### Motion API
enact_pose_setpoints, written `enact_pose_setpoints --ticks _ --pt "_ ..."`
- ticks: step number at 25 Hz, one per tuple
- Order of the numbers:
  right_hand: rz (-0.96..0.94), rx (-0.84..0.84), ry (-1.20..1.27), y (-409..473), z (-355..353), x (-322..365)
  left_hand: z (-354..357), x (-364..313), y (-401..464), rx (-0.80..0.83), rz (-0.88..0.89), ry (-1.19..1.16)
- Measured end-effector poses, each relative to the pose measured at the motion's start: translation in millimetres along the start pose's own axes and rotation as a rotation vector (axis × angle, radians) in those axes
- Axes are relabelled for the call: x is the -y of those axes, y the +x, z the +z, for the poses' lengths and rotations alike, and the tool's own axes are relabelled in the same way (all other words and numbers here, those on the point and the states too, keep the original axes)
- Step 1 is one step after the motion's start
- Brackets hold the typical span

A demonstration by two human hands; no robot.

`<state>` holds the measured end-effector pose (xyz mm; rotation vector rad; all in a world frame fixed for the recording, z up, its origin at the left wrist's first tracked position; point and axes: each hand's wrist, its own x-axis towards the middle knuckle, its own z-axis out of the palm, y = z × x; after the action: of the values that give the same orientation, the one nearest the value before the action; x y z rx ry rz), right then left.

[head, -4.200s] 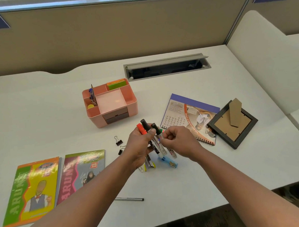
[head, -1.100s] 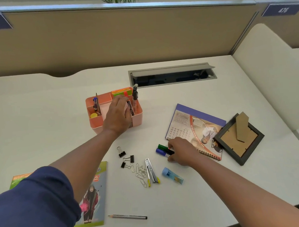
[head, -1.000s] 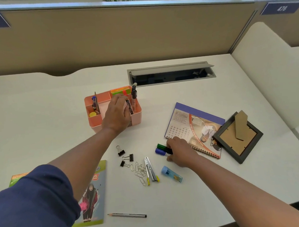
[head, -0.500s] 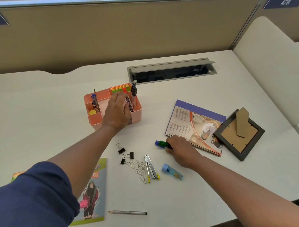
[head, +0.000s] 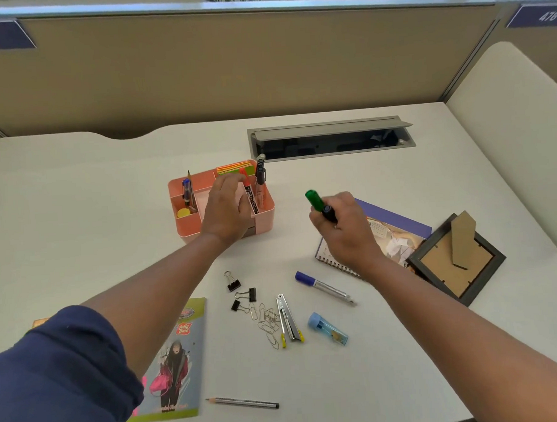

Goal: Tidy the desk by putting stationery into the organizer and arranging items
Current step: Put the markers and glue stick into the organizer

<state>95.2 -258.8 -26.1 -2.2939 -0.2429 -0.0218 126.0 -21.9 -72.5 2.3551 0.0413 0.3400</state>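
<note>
Head view: right hand (head: 343, 230) pinches green marker (head: 316, 202) mid-barrel, raised beside organizer (head: 264, 216); left hand (head: 227, 210) rests open on it (light, stiff, slick barrel; grip at middle suits)

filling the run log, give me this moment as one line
left hand: on organizer | right hand: holding green marker aloft | blue marker: on desk

**Readable text on desk**

Blue sign (head: 534, 15), top right on partition: "476". Booklet (head: 176, 358), front left: "Jolly Time" in a red badge on cover. Red marker (head: 250, 197) in organizer: lettering approx. "Camlin", not certain. Calendar print too small to read.
</note>
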Motion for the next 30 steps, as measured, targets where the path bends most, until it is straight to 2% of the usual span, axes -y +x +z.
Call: enact_pose_setpoints --ticks 2,4,6,9,14,18,20,25,30 --pt "0.028 0.039 0.123 10 -3 18 -3 -9 1 -0.074 0.016 -0.022" --pt "0.058 0.099 0.214 19 -1 33 -8 -25 0 -0.112 0.106 -0.115" --pt "0.035 0.135 0.234 27 4 45 -15 -46 -2 -0.028 0.171 -0.272" --pt "-0.022 0.182 0.239 39 10 61 -27 -67 -4 0.075 0.173 -0.389" --pt "-0.195 0.166 0.246 59 17 68 -48 -69 8 -0.054 0.141 -0.535" --pt "-0.164 -0.090 0.265 71 23 60 -48 -52 16 -0.209 0.064 -0.456" --pt "-0.148 -0.108 0.308 77 25 57 -45 -42 16 -0.199 0.049 -0.392" --pt "-0.061 0.073 0.164 87 37 47 -29 -22 14 -0.064 0.075 -0.210" --pt "0.046 0.291 -0.030 98 48 48 -16 -13 19 -0.006 0.045 -0.195"
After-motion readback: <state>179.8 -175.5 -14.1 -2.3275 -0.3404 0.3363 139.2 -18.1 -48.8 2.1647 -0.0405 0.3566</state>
